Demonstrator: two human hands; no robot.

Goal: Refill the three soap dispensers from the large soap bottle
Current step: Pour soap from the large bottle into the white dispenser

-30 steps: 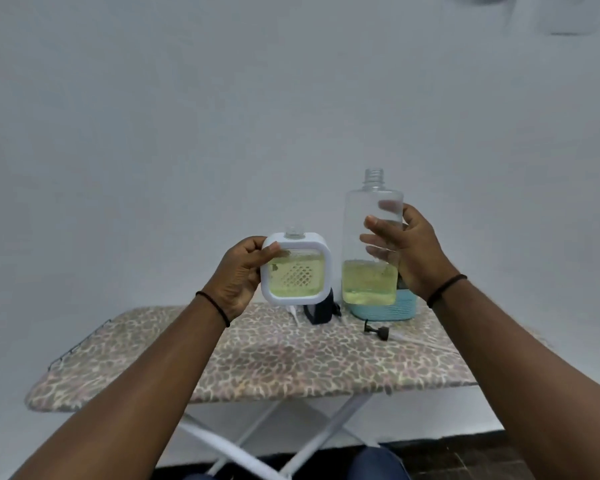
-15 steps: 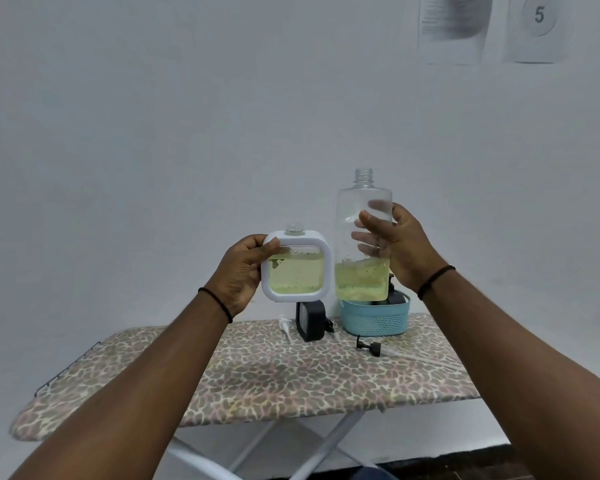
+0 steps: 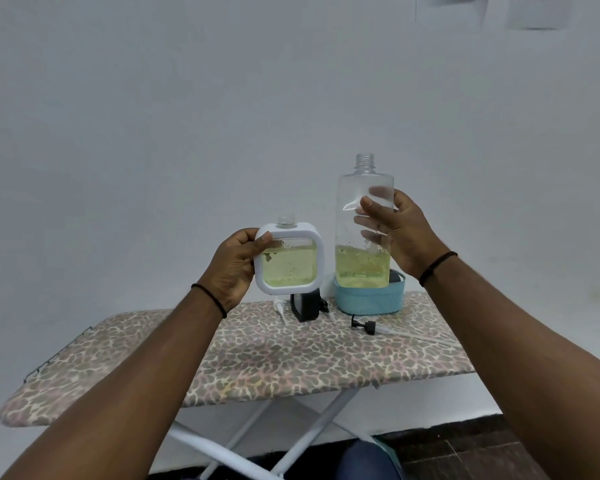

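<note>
I hold the large soap bottle [image 3: 364,233] upright in the air in my right hand [image 3: 400,237], fingers curled round its clear upper body, neck uncapped and ready to tip; yellow-green soap fills roughly its lower third. Just beside it my left hand [image 3: 234,268] grips the square white-framed dispenser [image 3: 289,263] by its side, open neck up and level so nothing spills; it looks nearly full. Below on the desk [image 3: 257,362] lie a black pump head [image 3: 364,325] and a blue basket [image 3: 369,301].
</note>
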